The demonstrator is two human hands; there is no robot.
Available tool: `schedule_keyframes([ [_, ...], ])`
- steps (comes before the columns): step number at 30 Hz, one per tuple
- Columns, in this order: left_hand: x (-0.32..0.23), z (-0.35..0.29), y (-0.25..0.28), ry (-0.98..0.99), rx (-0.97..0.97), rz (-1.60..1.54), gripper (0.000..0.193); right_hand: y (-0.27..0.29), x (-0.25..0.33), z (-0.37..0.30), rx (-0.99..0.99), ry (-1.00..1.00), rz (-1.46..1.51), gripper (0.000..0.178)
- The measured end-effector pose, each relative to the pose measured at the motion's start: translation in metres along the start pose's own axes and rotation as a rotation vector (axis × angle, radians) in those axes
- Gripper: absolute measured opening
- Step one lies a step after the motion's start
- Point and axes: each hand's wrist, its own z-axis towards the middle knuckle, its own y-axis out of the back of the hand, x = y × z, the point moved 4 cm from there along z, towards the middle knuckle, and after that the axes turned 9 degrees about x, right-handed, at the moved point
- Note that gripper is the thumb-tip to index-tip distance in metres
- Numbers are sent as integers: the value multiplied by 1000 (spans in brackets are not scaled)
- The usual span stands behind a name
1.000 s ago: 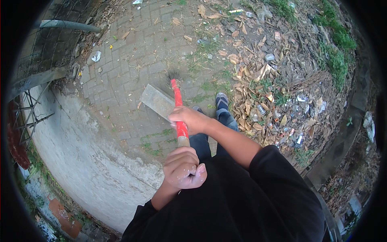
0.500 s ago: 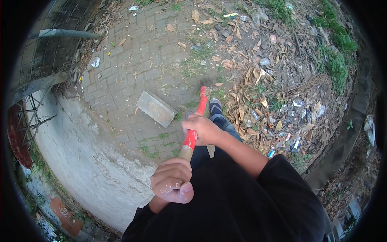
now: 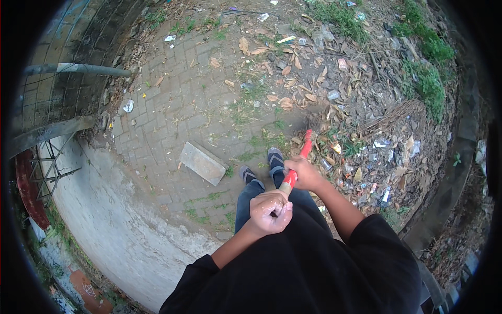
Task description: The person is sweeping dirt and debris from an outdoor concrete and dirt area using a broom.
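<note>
A broom (image 3: 306, 148) with a red-wrapped handle slants away from my body toward the upper right. My left hand (image 3: 271, 212) is closed round the top end of its handle, near my waist. Farther down, my right hand (image 3: 305, 174) grips the red part. Dark, thin bristles (image 3: 312, 124) fan out at the far end, at the edge of a spread of dry leaves (image 3: 334, 112). The bristles look slightly blurred. Both my feet stand on the paving just left of the broom.
A grey concrete block (image 3: 204, 163) lies on the paving bricks (image 3: 178, 99) left of my feet. Litter and leaves cover the ground at the right, with green weeds (image 3: 431, 86) beyond. A low concrete ledge (image 3: 115, 209) curves along the left, near a pole (image 3: 94, 69) and a metal frame (image 3: 52, 170).
The broom has swung to the right, its bristles moving from the paving to the leaves. Both hands have moved right with it, the left one also upward in view.
</note>
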Motion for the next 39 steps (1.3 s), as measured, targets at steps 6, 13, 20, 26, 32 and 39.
schedule_keyframes([
  [6, -82, 37, 27, -134, 62, 164, 31, 16, 88, 63, -100, 301, 237, 23],
  [13, -43, 38, 64, -128, -48, 516, 33, -25, 92, 181, 55, 607, 352, 25],
  [20, 44, 42, 96, 191, -157, 282, 32, -5, -8, 155, 90, 55, 62, 29],
  [26, -40, 82, 168, -71, -189, 134, 34, 19, 98, 205, -57, 295, 109, 28],
  [32, 2, 112, 198, -151, -134, 344, 35, -3, 93, 329, 113, 437, 239, 29],
  [39, 50, 102, 241, 29, -358, 133, 34, 5, 47, 307, 132, 83, -3, 31],
])
